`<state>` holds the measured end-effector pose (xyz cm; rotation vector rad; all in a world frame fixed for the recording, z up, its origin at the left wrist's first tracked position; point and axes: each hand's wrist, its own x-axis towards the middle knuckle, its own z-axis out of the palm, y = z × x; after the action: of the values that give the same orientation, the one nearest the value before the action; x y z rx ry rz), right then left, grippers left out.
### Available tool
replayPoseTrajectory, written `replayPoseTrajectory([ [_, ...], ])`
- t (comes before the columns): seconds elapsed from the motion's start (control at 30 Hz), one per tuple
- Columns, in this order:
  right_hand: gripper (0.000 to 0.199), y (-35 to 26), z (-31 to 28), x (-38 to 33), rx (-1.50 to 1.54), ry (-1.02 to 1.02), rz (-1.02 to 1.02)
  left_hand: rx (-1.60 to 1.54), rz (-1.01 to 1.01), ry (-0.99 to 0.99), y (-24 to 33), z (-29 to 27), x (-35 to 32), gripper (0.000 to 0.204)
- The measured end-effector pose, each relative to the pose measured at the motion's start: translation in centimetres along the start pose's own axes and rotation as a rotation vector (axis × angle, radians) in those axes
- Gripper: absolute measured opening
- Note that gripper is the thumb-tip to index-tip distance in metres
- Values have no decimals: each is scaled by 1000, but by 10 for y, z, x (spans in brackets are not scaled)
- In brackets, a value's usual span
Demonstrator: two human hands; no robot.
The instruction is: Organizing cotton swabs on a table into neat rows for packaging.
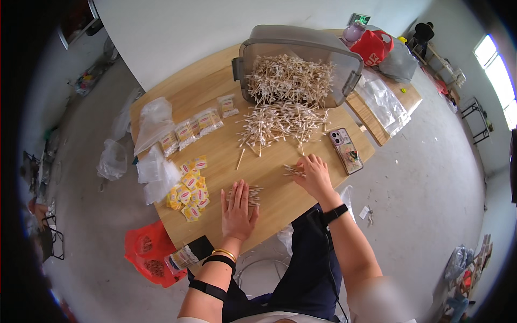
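Observation:
My left hand [237,214] lies flat, fingers stretched out, over a small bundle of cotton swabs [253,195] near the table's front edge. The ends of the swabs stick out on both sides of the fingers. Further right, my right hand [316,176] curls its fingers round a few cotton swabs [291,170], whose tips point left. Beyond both hands a big heap of cotton swabs [280,124] spills from a grey clear plastic bin [301,40] tipped on its side. One loose cotton swab [240,159] lies apart from the heap.
Yellow-and-white printed cards [188,189] are piled left of my left hand. Behind them sit filled swab packets [187,133] and clear plastic bags [155,121]. A phone [346,151] rests on the right. A red bag [151,255] hangs at the front-left edge.

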<state>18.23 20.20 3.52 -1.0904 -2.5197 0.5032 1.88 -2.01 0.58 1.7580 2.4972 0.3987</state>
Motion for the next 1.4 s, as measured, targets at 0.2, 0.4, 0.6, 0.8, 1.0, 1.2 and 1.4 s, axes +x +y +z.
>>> replayPoseTrajectory([
  [0.2,23,-5,8,29,-197,-245,-51,-46,-6,26,-1,4,-2,74],
  [0.4,19,-14,17,30,-310,-243,-90,-59,4,64,-2,7,-3,72],
  [0.6,20,-11,16,35,-275,-276,-22,-77,7,78,-2,8,-2,69],
  [0.8,21,0,-1,42,18,-381,168,-165,11,107,-5,4,-5,68],
  [1.0,29,25,-11,39,286,-335,283,-292,3,142,-6,0,-6,65],
  [1.2,32,37,-10,21,219,-234,357,-340,88,310,-7,-12,-13,54],
  [1.4,29,30,-13,10,57,-304,279,-643,265,242,62,-28,-56,38],
])
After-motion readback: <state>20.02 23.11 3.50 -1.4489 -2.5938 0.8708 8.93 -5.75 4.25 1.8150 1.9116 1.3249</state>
